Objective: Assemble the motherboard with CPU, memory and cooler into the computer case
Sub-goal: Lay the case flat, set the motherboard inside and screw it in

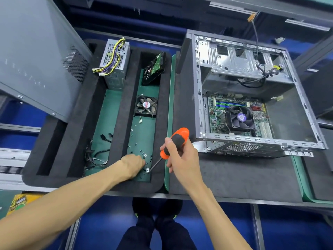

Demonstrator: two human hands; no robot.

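Case (252,98) lies on its side, open face up, on the dark mat at the desk's right half. Bare metal frame, drive cage at the far end, loose black cables hanging across it. Board (236,116) is already in the case, seated at the near-left part of the floor: green PCB, blue and green memory slots along its far edge, white slots on its near-right. Cooler (240,117) sits on the board's middle, black fan with a purple hub sticker. CPU not visible under it.

My right grip (182,157) is closed round the driver (173,145), orange-and-black handle, shaft pointing down-left, tip among the screws (142,153) at the near end of the foam tray (162,184). My left grip (134,165) is down in that same tray slot, fingers curled onto the screws; can't tell whether it has one pinched.

Case is right of both grips, apart from them; its near-left corner is just beyond my right grip. Board lies further right and farther away.

Tray takes the desk's left half: PSU (115,62) at its far-left, drive (155,67) at the far end of the screw slot, spare fan (146,106) mid-slot. Side panel (36,51) stands tilted at the far-left corner.
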